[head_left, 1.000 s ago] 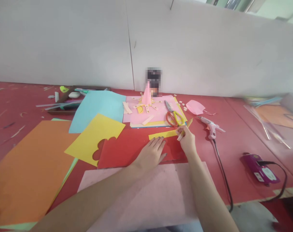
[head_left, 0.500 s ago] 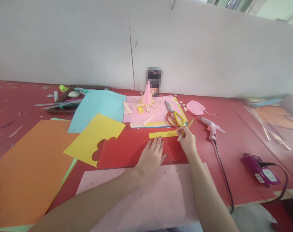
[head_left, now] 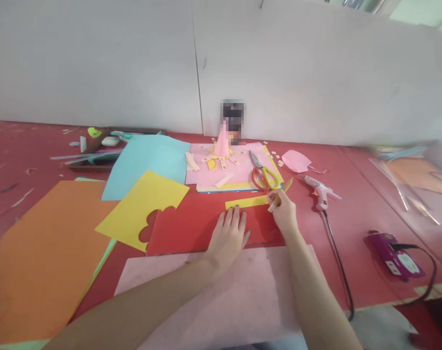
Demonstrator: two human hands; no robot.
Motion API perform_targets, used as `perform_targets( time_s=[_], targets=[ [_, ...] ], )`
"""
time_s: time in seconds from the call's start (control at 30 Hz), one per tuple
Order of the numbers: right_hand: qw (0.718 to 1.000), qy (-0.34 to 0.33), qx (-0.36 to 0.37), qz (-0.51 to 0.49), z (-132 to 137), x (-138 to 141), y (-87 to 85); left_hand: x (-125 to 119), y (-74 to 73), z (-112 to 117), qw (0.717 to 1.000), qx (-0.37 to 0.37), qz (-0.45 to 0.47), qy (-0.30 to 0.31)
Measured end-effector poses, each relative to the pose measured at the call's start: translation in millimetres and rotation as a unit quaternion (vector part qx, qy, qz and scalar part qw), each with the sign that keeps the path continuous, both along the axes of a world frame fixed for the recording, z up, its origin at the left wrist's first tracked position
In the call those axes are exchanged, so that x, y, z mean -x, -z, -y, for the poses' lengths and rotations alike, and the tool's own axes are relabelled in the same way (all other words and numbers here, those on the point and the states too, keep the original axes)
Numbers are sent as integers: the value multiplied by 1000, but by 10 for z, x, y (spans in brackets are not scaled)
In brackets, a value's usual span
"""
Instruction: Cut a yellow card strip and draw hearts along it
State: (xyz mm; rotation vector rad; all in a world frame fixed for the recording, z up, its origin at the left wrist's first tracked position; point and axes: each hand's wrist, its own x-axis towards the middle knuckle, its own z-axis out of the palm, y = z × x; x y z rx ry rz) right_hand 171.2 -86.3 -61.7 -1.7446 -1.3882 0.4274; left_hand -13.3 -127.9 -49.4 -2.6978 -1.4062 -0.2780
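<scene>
My left hand [head_left: 228,236] lies flat, fingers stretched out, on a red paper sheet [head_left: 191,224], fingertips touching a yellow paper strip [head_left: 244,201]. My right hand [head_left: 283,211] is closed around a yellowish pencil-like stick [head_left: 280,193] whose lower end meets the strip's right end. Red and yellow scissors [head_left: 262,175] lie just beyond the stick on a pink sheet [head_left: 238,170] that carries a small pink paper cone [head_left: 221,143].
A yellow sheet with a cut-out [head_left: 142,206], a blue sheet [head_left: 146,163], an orange sheet [head_left: 42,253] and a pale pink sheet [head_left: 221,296] surround the red one. A glue gun [head_left: 319,190] with cord, a purple device [head_left: 394,255] and a tool tray [head_left: 97,153] stand around.
My left hand has turned slightly so its fingers point more straight ahead at the yellow strip. My right hand with the stick has barely moved.
</scene>
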Motion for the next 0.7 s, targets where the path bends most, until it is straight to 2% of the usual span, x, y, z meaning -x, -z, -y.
perform_targets(
  time_s=[0.17,0.33,0.4,0.5,0.6,0.7],
  targets=[
    [1000,13,-23,8,-3,0,-25,-6,7,0,1000,4,11,1],
    [981,102,-161,-19,104,151,-319,-14,22,7,1000,14,-2,-4],
    [978,62,-168,-104,145,292,-469,-16,24,12,1000,18,4,-6],
    [965,-62,-104,-234,134,532,-597,-18,14,14,1000,22,0,-5],
    [944,-176,-33,-278,38,710,-540,-21,4,8,1000,13,-18,-2],
    [936,-196,-10,-291,-72,774,-348,-22,6,6,1000,8,-19,3]
  ],
)
